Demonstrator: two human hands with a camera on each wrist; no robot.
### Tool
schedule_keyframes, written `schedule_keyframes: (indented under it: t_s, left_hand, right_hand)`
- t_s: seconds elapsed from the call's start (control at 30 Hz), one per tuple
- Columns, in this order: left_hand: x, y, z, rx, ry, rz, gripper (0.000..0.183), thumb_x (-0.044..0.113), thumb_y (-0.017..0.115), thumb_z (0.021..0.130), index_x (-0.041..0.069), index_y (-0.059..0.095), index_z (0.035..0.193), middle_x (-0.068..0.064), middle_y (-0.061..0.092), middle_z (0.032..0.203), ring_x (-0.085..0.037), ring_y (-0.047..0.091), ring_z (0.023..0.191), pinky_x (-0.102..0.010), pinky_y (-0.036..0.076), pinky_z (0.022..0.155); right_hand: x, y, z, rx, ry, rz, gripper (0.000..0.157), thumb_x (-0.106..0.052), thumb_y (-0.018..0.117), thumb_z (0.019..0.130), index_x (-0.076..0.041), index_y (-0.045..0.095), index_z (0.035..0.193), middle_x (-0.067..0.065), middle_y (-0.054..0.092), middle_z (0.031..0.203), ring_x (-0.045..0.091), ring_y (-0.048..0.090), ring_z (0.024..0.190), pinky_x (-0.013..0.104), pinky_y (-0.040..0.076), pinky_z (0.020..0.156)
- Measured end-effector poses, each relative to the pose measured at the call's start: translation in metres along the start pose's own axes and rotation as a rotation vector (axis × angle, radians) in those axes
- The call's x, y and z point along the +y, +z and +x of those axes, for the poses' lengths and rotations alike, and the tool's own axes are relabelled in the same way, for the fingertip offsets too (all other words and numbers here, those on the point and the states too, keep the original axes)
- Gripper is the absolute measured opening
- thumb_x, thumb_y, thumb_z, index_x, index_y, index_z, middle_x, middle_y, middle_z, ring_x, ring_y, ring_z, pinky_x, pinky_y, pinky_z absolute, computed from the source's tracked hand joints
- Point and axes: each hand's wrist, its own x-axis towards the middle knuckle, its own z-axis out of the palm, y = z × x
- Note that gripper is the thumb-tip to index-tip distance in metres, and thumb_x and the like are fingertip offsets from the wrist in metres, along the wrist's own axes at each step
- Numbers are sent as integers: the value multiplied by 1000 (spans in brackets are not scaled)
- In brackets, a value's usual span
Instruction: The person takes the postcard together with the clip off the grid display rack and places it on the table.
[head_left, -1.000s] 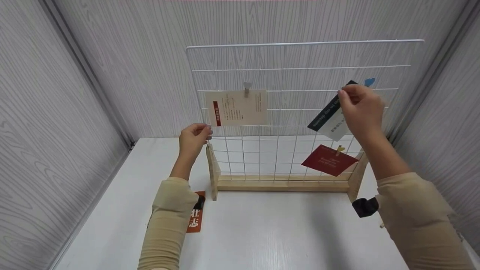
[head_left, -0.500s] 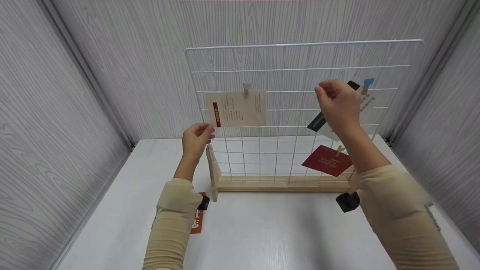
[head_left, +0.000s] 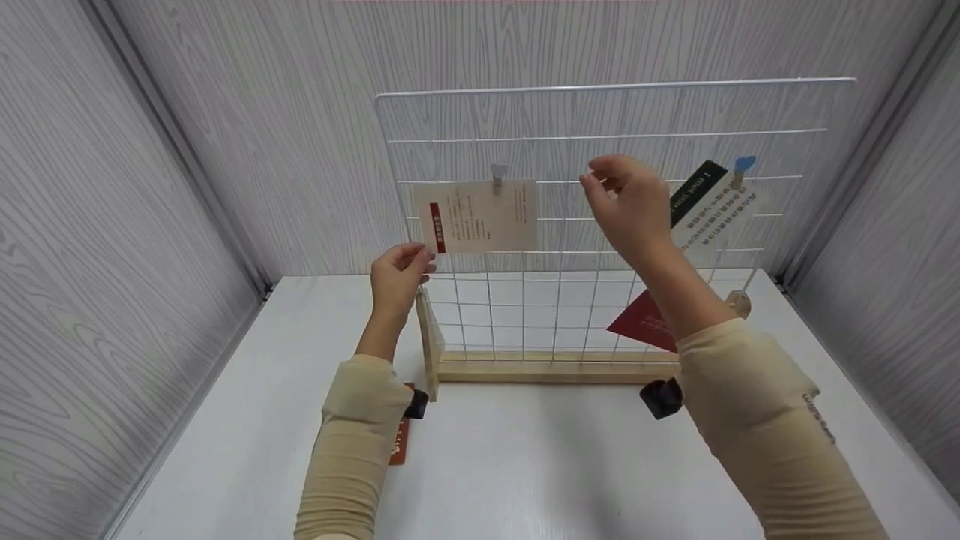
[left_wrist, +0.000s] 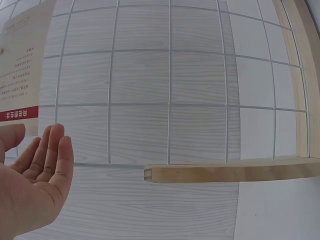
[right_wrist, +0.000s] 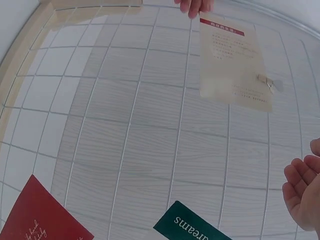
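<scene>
My left hand [head_left: 401, 277] is at the lower left corner of a cream card [head_left: 480, 217] with a red stripe, which hangs from a grey-white clip [head_left: 498, 174] on a white wire grid [head_left: 559, 289]. In the left wrist view, its thumb and loosely bent fingers [left_wrist: 52, 155] stand apart beside the card's edge. My right hand [head_left: 630, 202] is raised before the grid, fingers loosely curled, holding nothing. Behind it, a tilted white card with a dark green band [head_left: 697, 195] hangs from a blue clip [head_left: 745, 163]. A red card [head_left: 641, 319] below is partly hidden by my right forearm.
The grid stands in a wooden base [head_left: 555, 371] on a white table [head_left: 495, 450]. An orange-red card [head_left: 400, 442] lies by my left sleeve, mostly covered. Grey wood-grain panels [head_left: 187, 150] surround the table at the back and sides.
My right hand has moved left, away from the green-banded card, which now shows more and stays hanging. My left hand has shifted slightly right towards the cream card's corner.
</scene>
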Motion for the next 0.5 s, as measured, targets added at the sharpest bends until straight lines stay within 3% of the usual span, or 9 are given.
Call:
schedule_keyframes:
  t_s: [0.17, 0.5]
  left_hand:
    - [1, 0, 0, 13, 20, -26, 20, 7, 55, 84, -6, 57, 99, -16, 61, 89, -21, 60, 75, -27, 48, 65]
    - [-1, 3, -2, 21, 17, -66, 19, 6, 54, 84, -6, 56, 99, -16, 61, 90, -22, 60, 78, -28, 48, 68]
  right_hand:
    - [-8, 8, 2, -40, 1, -6, 21, -12, 57, 83, 2, 60, 99, 11, 61, 91, 18, 54, 79, 29, 42, 72]
    - [-19, 21, 7, -131, 45, -57, 25, -17, 56, 84, -3, 58, 105, 7, 58, 103, 16, 53, 90, 26, 42, 76]
